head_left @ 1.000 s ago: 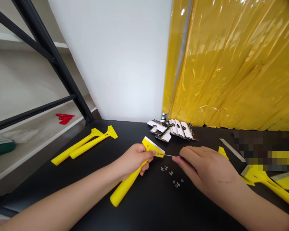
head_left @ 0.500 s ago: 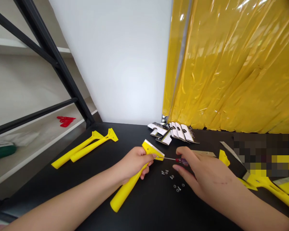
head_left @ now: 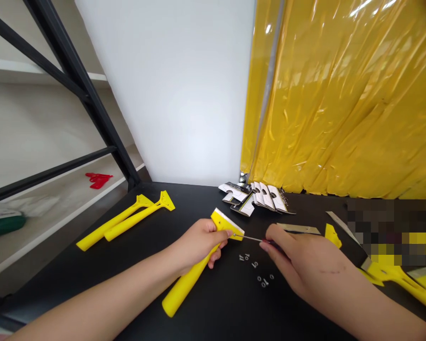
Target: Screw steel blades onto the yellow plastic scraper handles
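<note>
My left hand (head_left: 206, 241) is closed around the neck of a yellow scraper (head_left: 186, 286), its head tilted up with a pale blade edge along the top. The thumb presses near a screw on the scraper's head. In my right hand (head_left: 301, 255) is a screwdriver (head_left: 251, 238); its thin shaft points left and the tip meets the screw. Its handle is mostly hidden by my fingers. Below the scraper head, several small screws and washers (head_left: 255, 265) lie on the black table (head_left: 138, 293).
Two yellow scrapers (head_left: 135, 220) lie on the left. Printed cards (head_left: 266, 196) are piled at the back. A flat blade (head_left: 298, 228), yellow plates (head_left: 332, 235) and another yellow scraper (head_left: 404, 279) lie on the right. A black-framed shelf (head_left: 92, 109) stands at left, holding a red item (head_left: 98, 180).
My right thumb and fingers have closed in on the screwdriver handle, where they were spread apart before. The scraper and my left hand stay nearly in place.
</note>
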The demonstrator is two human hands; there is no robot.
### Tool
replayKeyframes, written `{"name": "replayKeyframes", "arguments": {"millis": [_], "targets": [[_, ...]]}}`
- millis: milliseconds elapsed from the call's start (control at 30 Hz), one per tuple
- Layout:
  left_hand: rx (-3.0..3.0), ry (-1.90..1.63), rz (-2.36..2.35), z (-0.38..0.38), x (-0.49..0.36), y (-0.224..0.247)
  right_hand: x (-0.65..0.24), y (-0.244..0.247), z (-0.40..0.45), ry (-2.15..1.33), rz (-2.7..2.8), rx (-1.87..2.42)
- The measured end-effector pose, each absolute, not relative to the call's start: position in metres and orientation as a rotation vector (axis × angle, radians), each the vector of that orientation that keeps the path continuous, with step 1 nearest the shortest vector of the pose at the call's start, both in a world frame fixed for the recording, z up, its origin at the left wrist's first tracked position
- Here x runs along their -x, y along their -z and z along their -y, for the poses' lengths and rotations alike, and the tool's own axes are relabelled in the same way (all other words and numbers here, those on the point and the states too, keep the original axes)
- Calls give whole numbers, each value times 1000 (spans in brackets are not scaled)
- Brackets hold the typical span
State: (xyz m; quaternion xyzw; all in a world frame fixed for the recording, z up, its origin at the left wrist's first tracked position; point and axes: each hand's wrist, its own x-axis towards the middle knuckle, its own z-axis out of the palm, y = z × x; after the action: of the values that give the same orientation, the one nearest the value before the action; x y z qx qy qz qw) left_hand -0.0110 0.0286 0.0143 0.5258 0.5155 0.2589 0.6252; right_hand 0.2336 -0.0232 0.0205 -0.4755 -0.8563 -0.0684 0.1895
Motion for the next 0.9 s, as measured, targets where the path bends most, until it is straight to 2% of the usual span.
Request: {"name": "replayKeyframes", "arguments": {"millis": [167,900], "targets": [[-1205,-606,-1177,-29,11,-12,-235,-18,24,115,2391,1347],[-1278,-556,-1149,-29,15,-7,-233,-19,27,171,2391,1320]]}}
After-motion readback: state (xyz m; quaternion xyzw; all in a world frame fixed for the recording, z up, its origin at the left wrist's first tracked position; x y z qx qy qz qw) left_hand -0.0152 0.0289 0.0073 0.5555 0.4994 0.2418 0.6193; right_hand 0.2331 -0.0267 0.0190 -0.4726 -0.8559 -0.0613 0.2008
